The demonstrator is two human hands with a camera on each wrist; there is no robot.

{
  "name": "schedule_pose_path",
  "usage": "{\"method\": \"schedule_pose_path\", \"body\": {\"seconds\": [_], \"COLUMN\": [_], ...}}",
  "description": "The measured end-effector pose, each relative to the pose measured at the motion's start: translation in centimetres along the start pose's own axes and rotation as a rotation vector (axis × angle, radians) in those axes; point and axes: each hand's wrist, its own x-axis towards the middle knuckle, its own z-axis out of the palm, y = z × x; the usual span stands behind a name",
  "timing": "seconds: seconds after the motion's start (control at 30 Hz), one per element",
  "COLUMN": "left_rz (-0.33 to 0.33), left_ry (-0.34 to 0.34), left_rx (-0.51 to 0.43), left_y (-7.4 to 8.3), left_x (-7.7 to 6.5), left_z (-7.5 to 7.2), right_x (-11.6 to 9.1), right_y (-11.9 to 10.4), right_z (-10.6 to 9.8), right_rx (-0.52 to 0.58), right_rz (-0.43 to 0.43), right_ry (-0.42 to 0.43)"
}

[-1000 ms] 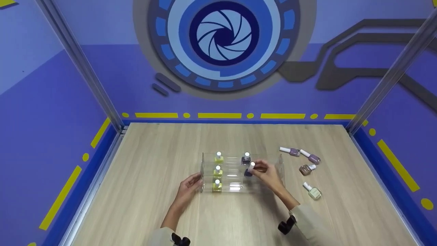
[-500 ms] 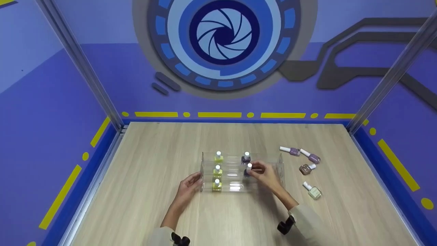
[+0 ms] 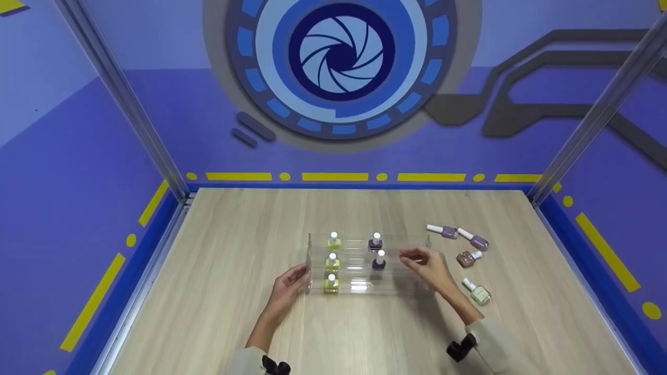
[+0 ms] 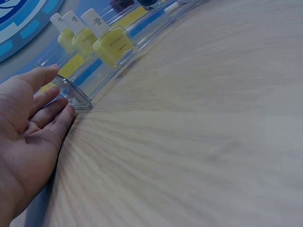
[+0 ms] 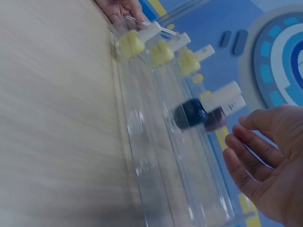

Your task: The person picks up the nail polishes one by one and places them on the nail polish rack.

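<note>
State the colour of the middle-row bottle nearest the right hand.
The bottle is dark blue, with a white cap; the right wrist view shows it best.

We find soft, fairly even light, white glare on the clear rack (image 3: 359,285), a faint shadow over the table (image 3: 234,234) nearside of the right hand (image 3: 428,268), and hazy, blurred wrist views.

Blue-purple walls (image 3: 177,120) (yellow dashes (image 3: 335,176) along base), metal corner posts (image 3: 124,99), pale wood-grain tabletop (image 3: 234,224).
</note>
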Motion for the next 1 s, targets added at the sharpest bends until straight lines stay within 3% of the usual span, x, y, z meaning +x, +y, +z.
{"method": "schedule_pose_path", "body": {"seconds": [0.23, 0.6, 0.8, 1.0], "left_rz": [-0.028, -0.037, -0.024, -0.036], "left_ry": [0.004, 0.019, 0.012, 0.018], "left_rx": [-0.039, -0.019, -0.015, -0.029], "left_y": [-0.2, -0.3, -0.1, 0.1], "left_x": [0.1, 0.0, -0.1, -0.1], "left_z": [0.0, 0.2, 0.1, 0.1], "right_x": [-0.7, -3.5, -4.9, -5.5], "right_y": [1.5, 5.7, 7.7, 8.6], "right_z": [-4.4, -10.5, -11.8, -11.6], "right_rx": [-0.010, -0.298, -0.419, -0.416], "right_rz": [0.019, 0.112, 0.263, 0.325], "right_ry": [0.078, 0.105, 0.001, -0.042]}}
